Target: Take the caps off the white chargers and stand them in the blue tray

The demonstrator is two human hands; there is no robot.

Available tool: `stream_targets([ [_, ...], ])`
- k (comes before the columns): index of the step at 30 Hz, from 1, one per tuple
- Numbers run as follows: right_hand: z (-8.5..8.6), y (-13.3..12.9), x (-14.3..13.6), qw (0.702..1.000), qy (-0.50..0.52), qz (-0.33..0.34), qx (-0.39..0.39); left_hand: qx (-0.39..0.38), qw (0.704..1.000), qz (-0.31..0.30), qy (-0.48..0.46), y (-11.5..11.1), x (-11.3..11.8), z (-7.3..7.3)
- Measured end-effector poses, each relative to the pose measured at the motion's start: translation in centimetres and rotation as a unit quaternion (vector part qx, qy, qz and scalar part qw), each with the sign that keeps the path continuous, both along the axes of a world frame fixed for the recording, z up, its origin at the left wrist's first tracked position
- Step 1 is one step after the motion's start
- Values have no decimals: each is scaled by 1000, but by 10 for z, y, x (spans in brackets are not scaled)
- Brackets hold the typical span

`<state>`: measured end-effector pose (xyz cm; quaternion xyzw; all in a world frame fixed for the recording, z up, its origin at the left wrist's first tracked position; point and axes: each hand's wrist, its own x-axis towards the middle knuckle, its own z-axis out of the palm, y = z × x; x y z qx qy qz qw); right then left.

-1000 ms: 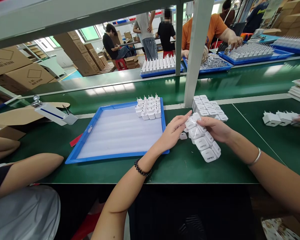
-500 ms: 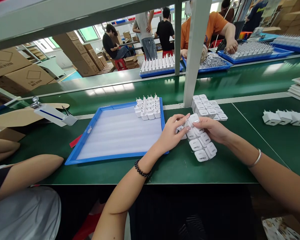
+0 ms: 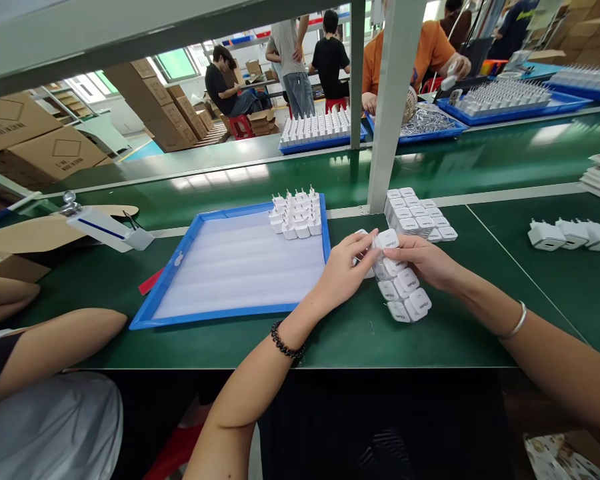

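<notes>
My left hand (image 3: 343, 270) and my right hand (image 3: 425, 260) meet over the green bench, both closed by fingertips on a white rounded-square piece (image 3: 386, 239) with small dark print. Below it, several matching white pieces (image 3: 406, 283) lie overlapping in a loose pile on the bench. Another white piece shows partly behind my left fingers. Just beyond my hands stand neat stacks of the same printed pieces (image 3: 415, 212). To the left, a blue-rimmed tray (image 3: 200, 267) bears white plug chargers (image 3: 296, 215), pins up, in its far right corner.
White chargers (image 3: 573, 233) sit in a row at the right. A metal post (image 3: 387, 120) rises behind the stacks. At the left are a white dispenser-like device (image 3: 105, 228) and a neighbour's arm (image 3: 60, 340). Across the bench, a person in orange (image 3: 433, 50) works beside trays.
My fingers have shifted slightly on the piece they hold, and the loose pieces below moved a little. Across the bench, the co-worker's hand has risen from the tray with a white object.
</notes>
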<state>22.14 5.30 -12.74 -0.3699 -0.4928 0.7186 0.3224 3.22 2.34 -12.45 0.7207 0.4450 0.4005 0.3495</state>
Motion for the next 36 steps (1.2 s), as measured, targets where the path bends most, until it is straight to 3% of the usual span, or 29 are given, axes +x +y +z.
stream_targets([
  [6,-5,3,1,999,3,2,-38,-29,998,-39,-31,3,1,-2],
  [11,-9,6,0,999,12,4,-50,-6,997,69,44,0,6,-5],
  [14,-7,9,3,999,13,-7,-43,17,990,95,100,-2,7,-2],
  [19,4,26,26,996,-12,-89,2,50,986,156,-6,2,-8,9],
  [21,8,32,34,992,-17,-124,24,30,985,168,-6,5,-13,11],
  [26,9,29,30,990,-1,-141,27,-38,989,91,111,4,-7,5],
  [32,2,17,15,993,6,-115,40,-7,998,8,65,-6,8,0],
  [36,0,12,10,991,4,-123,46,-47,996,-31,72,-5,11,-3],
])
